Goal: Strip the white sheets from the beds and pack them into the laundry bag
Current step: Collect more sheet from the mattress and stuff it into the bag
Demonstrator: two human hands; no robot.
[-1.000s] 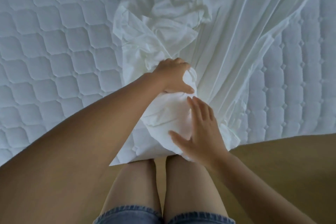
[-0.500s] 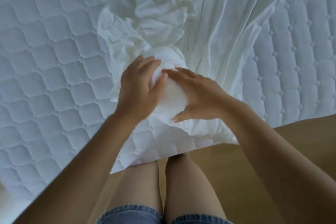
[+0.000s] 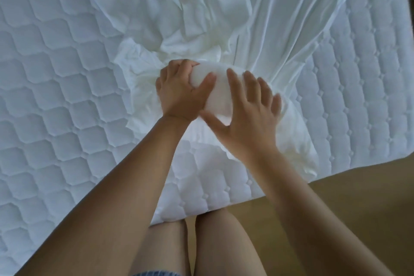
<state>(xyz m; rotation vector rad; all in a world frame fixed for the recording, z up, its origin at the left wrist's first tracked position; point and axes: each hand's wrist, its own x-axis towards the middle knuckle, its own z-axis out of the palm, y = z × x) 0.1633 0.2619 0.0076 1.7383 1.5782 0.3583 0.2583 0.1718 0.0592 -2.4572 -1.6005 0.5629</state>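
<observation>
head view: a crumpled white fabric sheet (image 3: 201, 18) lies on a white quilted mattress (image 3: 56, 96), gathered into a rounded wad close to the mattress's near edge. the left hand (image 3: 181, 94) grips the wad's left end, fingers curled over its top and thumb pressed against it. the right hand (image 3: 248, 116) (slightly blurred) lies flat on the wad's right side, fingers straight and spread apart. bare legs (image 3: 212, 242) stand just beside the mattress edge on a tan wooden floor (image 3: 347, 197).
</observation>
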